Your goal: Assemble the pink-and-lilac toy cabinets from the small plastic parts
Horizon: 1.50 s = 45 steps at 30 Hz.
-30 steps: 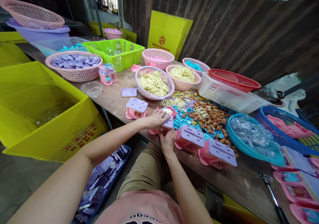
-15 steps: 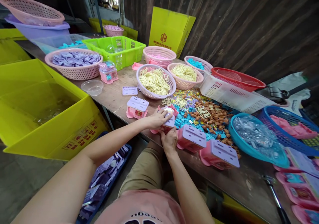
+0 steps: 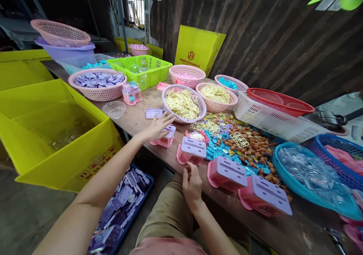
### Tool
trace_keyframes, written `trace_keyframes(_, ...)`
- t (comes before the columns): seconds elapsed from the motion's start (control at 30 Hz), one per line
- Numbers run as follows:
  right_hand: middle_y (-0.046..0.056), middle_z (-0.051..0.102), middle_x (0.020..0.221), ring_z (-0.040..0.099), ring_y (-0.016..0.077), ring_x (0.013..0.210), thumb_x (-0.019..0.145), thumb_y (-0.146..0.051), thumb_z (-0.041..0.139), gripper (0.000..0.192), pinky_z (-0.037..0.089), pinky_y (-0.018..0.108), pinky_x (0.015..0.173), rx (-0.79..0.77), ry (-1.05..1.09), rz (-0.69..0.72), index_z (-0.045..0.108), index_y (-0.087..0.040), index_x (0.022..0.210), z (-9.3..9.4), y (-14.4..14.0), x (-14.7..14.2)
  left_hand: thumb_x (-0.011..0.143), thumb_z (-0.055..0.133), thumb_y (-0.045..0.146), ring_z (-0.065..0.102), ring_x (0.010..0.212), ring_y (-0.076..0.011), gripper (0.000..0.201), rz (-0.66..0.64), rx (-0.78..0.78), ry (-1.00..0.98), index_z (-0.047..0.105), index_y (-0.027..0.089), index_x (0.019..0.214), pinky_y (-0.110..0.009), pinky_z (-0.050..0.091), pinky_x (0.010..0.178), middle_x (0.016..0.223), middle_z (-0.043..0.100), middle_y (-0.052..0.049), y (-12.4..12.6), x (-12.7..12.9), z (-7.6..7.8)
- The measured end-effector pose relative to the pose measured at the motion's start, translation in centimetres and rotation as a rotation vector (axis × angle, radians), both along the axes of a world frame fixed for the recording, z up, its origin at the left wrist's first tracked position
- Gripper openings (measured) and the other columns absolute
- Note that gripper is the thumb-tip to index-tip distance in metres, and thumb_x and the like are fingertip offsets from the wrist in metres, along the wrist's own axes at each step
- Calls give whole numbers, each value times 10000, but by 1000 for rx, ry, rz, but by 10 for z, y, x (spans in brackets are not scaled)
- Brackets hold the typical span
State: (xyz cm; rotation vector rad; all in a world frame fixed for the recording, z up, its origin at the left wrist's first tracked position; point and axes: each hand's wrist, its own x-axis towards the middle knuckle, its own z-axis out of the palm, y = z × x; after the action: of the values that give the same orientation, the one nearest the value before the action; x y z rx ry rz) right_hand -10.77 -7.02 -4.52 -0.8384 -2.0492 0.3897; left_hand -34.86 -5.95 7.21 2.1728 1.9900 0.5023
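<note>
My left hand (image 3: 158, 129) is stretched out with its fingers spread, over a small pink toy box with a lilac lid (image 3: 168, 134). It partly hides that box; whether it touches the lid I cannot tell. My right hand (image 3: 193, 185) is loosely curled at the table's front edge, thumb and fingers apart, with nothing visible in it. Its fingertips are just below another pink toy box (image 3: 193, 151) with a slotted lilac lid. Two more such boxes, a nearer one (image 3: 265, 196) and a middle one (image 3: 227, 173), stand to the right. Behind lies a small open pink tray (image 3: 197, 136).
Cream sprue frames fill a lilac basket (image 3: 184, 105). Loose blue and brown pieces (image 3: 244, 149) are heaped on the table (image 3: 136, 120). A blue basin (image 3: 312, 179) of clear parts is at right. A yellow carton (image 3: 65, 134) and a crate of lilac parts (image 3: 121, 206) are at left.
Both hands have come off the toy box between them. My left hand has moved left to the neighbouring box; my right has drawn back toward me. The view has shifted slightly.
</note>
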Motion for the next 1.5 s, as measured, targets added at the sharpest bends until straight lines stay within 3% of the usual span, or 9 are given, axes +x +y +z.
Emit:
trace_keyframes(0.1,165,624,1071,612,217,964,869,-103,290,366,499,344,792,-82,-123,102,480,-114,1182,-1,4,-37,873,461,323,130,1371,-338,549,-25,-136,79,306,210,1387,-594,119,1056,1493,216,-124,-1,-25,-12)
trace_keyframes(0.2,178,626,1095,608,240,994,821,-46,301,419,496,349,774,-148,-217,120,476,-104,1197,1,14,-73,873,468,384,235,1330,-321,521,-57,-102,121,389,194,1352,-507,254,1043,1430,329,-151,1,-29,-26)
trace_keyframes(0.43,70,636,825,610,218,774,826,-200,487,58,466,391,784,-243,-231,18,525,-176,863,2,27,-110,916,340,420,254,1282,-321,463,-43,-46,97,360,295,1361,-553,304,986,1417,323,-111,-3,-27,-38)
trace_keyframes(0.6,223,540,1111,524,307,1055,798,-291,558,408,422,445,869,-272,-171,-142,436,-74,1120,-2,31,-118,743,628,473,215,1293,-335,774,-154,-21,62,283,253,1400,-505,258,1047,1406,269,-142,-4,-33,-43)
trace_keyframes(0.73,215,487,1250,453,298,1182,740,-244,626,669,367,439,956,-269,-155,-125,292,-81,1297,-1,36,-120,763,637,335,281,1237,-301,712,-114,38,80,304,254,1387,-474,292,1036,1362,302,-132,-5,-30,-44)
trace_keyframes(1.0,188,617,1015,578,289,956,754,-280,624,420,445,406,820,-311,-187,-154,465,-90,1094,4,40,-123,805,569,292,327,1170,-295,607,-93,78,141,342,222,1364,-485,327,993,1333,333,-146,-7,-23,-42)
trace_keyframes(1.17,178,611,1003,569,288,961,774,-273,601,336,442,410,826,-331,-201,-149,477,-109,1040,7,40,-122,816,542,300,331,1144,-309,592,-84,72,172,356,176,1363,-485,315,990,1320,335,-165,-7,-21,-42)
trace_keyframes(1.33,223,594,1069,553,313,1026,765,-262,610,474,434,436,871,-375,-195,-157,440,-50,1153,11,38,-126,825,519,310,339,1139,-307,586,-75,77,175,352,168,1368,-478,311,997,1326,336,-164,-7,-20,-41)
trace_keyframes(1.5,243,436,1324,411,309,1242,772,-216,575,712,359,466,1000,-388,-110,-87,221,-36,1363,15,19,-122,818,509,309,320,1198,-306,589,-84,43,157,353,162,1367,-476,293,1023,1354,326,-156,-8,-22,-37)
